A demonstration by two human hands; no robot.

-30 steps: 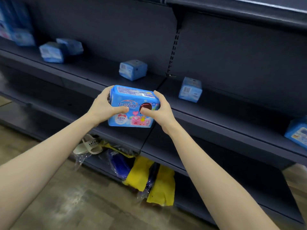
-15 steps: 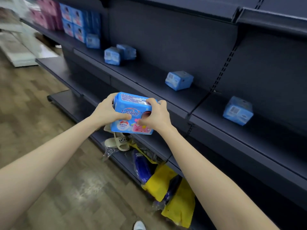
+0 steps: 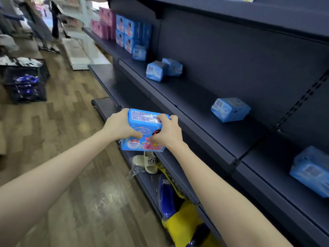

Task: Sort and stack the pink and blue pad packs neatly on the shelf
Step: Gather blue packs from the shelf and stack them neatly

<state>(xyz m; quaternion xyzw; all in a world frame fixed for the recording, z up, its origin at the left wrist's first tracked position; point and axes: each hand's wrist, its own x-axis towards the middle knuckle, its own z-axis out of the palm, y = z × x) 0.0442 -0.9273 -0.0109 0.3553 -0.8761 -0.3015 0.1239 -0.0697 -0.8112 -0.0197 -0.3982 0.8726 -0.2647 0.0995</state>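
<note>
I hold a blue pad pack (image 3: 142, 122) with pink print in front of the dark shelf (image 3: 195, 111). My left hand (image 3: 119, 126) grips its left end and my right hand (image 3: 166, 133) grips its right end. Far along the shelf stands a stack of blue packs (image 3: 130, 32) beside pink packs (image 3: 105, 24). Loose blue packs lie scattered on the shelf: one (image 3: 139, 52) by the stack, a pair (image 3: 162, 69) further along, one (image 3: 230, 109) mid-shelf and one (image 3: 311, 171) at the right.
Beige sandals (image 3: 146, 161) and yellow and blue bags (image 3: 179, 216) lie on the bottom shelf below my hands. A black crate (image 3: 25, 81) with dark blue items stands on the wooden floor at the left. A person stands far down the aisle.
My view has swung left along the aisle, bringing the stacked pink and blue packs into sight. Both hands keep hold of the blue pack, which has tilted its top face toward me.
</note>
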